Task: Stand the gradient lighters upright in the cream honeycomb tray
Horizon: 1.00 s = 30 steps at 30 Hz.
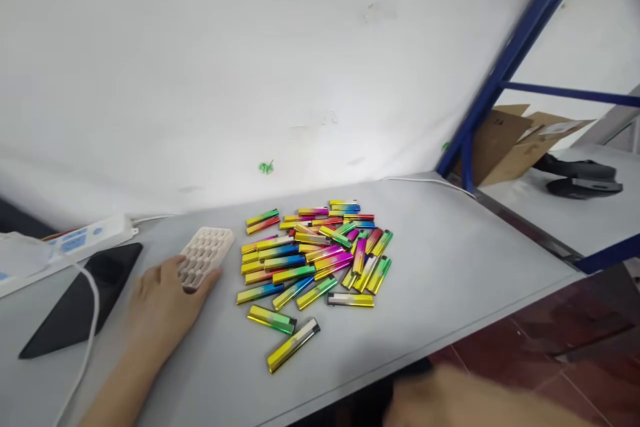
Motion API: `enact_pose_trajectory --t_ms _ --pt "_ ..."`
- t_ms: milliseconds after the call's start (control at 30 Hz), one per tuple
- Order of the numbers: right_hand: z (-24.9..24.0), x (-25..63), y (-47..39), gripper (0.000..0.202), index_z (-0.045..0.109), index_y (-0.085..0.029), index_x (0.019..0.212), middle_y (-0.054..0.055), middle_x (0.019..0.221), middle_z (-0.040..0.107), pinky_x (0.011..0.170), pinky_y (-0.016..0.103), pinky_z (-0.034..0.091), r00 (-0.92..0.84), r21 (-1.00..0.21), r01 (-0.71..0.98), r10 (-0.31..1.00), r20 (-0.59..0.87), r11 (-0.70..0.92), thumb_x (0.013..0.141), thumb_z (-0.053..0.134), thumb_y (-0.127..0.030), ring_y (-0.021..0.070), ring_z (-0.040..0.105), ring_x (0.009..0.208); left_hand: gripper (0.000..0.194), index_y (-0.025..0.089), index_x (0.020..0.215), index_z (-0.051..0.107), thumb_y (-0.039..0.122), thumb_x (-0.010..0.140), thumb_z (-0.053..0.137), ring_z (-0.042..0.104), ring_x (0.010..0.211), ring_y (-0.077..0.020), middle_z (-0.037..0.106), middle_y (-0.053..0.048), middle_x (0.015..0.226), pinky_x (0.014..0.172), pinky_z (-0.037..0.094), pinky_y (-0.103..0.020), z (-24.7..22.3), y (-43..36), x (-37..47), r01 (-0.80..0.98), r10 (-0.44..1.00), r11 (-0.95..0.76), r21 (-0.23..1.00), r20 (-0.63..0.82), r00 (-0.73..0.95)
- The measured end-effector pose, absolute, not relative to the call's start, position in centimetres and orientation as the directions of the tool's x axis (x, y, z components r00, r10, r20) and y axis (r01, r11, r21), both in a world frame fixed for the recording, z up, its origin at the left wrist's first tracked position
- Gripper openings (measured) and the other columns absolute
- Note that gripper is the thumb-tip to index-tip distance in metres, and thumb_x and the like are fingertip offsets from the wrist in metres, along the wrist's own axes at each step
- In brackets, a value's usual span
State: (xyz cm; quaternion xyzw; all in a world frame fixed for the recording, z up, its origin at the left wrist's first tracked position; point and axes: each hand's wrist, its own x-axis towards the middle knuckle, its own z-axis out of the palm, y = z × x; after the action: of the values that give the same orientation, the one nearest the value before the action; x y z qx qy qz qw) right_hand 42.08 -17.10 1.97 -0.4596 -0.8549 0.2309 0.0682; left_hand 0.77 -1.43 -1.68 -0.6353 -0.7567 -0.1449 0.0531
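My left hand (pixel 167 300) grips the near end of a beige tray with rows of small cells (pixel 213 250), thumb on its right side and fingers on its left; the tray rests on the grey table. To its right lies a loose pile of shiny lighters (pixel 295 272) in yellow with green, blue, red, pink or white. A yellow and white lighter (pixel 293 345) lies nearest the front, apart from the others. My right hand (pixel 425 397) is smeared by motion at the bottom edge, beyond the table's front edge; its fingers cannot be made out.
Left of my left hand are a black tablet (pixel 95 293), a white cable (pixel 93 320) and a white power strip (pixel 95 233). A white wall stands behind. At the right are a blue metal frame (pixel 505 63), an open cardboard box (pixel 520 143) and black objects on another table.
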Motion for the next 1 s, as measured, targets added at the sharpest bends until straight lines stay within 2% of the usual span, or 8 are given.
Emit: enact_pose_trajectory --t_ms 100,167,333,500,633,800,900,1000 --pt "5.0 43.4 -9.5 0.034 0.064 -0.034 0.132 0.007 0.116 0.071 0.078 0.039 0.061 -0.457 -0.394 0.805 0.887 0.067 0.444 0.103 0.049 -0.043 0.0246 0.072 0.096 0.077 0.014 0.139 0.045 0.070 0.087 0.039 0.055 0.125 -0.0450 0.062 -0.021 0.125 0.107 0.044 -0.057 -2.0 -1.7 0.8 0.985 0.947 0.124 0.117 0.284 -0.153" --pt "5.3 43.5 -4.3 0.036 0.067 -0.029 0.129 0.011 0.112 0.071 0.076 0.041 0.060 -0.417 -0.289 0.839 0.886 0.203 0.461 0.102 0.049 -0.044 0.0263 0.072 0.093 0.081 0.007 0.136 0.047 0.071 0.087 0.037 0.055 0.123 -0.0472 0.061 -0.027 0.124 0.108 0.043 -0.057 -2.2 -1.8 0.9 0.985 0.937 0.149 0.091 0.305 -0.170" --pt "2.5 42.6 3.0 0.035 0.067 -0.027 0.132 0.011 0.108 0.069 0.088 0.049 0.058 -0.542 -0.162 0.799 0.810 0.224 0.580 0.100 0.054 -0.037 0.0297 0.066 0.101 0.080 0.008 0.136 0.048 0.069 0.086 0.039 0.055 0.121 -0.0439 0.061 -0.024 0.126 0.108 0.043 -0.054 -2.7 -1.9 1.1 0.983 0.940 0.172 0.058 0.289 -0.182" --pt "-0.2 43.2 2.4 0.040 0.062 -0.025 0.136 0.013 0.128 0.064 0.104 0.052 0.050 -0.425 -0.275 0.804 0.833 0.355 0.528 0.100 0.056 -0.039 0.0306 0.058 0.120 0.080 0.005 0.137 0.049 0.066 0.088 0.036 0.051 0.127 -0.0434 0.061 -0.026 0.127 0.108 0.040 -0.053 -2.9 -1.8 1.5 0.978 0.929 0.179 0.106 0.310 -0.203" --pt "-2.0 45.1 0.8 0.034 0.065 -0.024 0.125 0.013 0.119 0.066 0.102 0.052 0.049 -0.187 -0.371 0.841 0.855 0.483 0.393 0.101 0.050 -0.044 0.0299 0.060 0.113 0.084 0.002 0.137 0.050 0.069 0.088 0.039 0.052 0.124 -0.0440 0.059 -0.028 0.126 0.106 0.042 -0.052 -2.6 -1.5 1.6 0.974 0.932 0.191 0.121 0.290 -0.219" --pt "-3.4 47.1 -0.8 0.037 0.065 -0.024 0.117 0.012 0.116 0.066 0.104 0.052 0.048 -0.041 -0.448 0.845 0.872 0.487 0.290 0.102 0.043 -0.049 0.0302 0.059 0.115 0.087 0.002 0.140 0.048 0.071 0.087 0.046 0.045 0.133 -0.0485 0.051 -0.032 0.139 0.109 0.038 -0.057 -1.7 -1.8 2.3 0.963 0.893 0.196 0.184 0.372 -0.252" --pt "-3.4 47.1 -1.6 0.039 0.064 -0.022 0.120 0.014 0.120 0.064 0.106 0.052 0.046 -0.108 -0.423 0.839 0.868 0.485 0.341 0.101 0.044 -0.050 0.0307 0.058 0.118 0.071 0.011 0.142 0.048 0.061 0.092 0.048 0.035 0.145 -0.0417 0.041 -0.025 0.155 0.119 0.029 -0.057 -1.0 -3.9 4.1 0.973 0.858 0.004 0.229 0.499 -0.121" --pt "-3.3 46.7 -2.5 0.043 0.061 -0.020 0.127 0.016 0.132 0.061 0.110 0.052 0.043 -0.224 -0.371 0.823 0.847 0.482 0.429 0.100 0.048 -0.052 0.0316 0.055 0.125 0.066 0.020 0.142 0.051 0.060 0.090 0.056 0.034 0.149 -0.0348 0.044 -0.017 0.157 0.124 0.027 -0.054 -0.8 -7.3 7.2 0.891 0.860 -0.407 0.202 0.412 0.300"
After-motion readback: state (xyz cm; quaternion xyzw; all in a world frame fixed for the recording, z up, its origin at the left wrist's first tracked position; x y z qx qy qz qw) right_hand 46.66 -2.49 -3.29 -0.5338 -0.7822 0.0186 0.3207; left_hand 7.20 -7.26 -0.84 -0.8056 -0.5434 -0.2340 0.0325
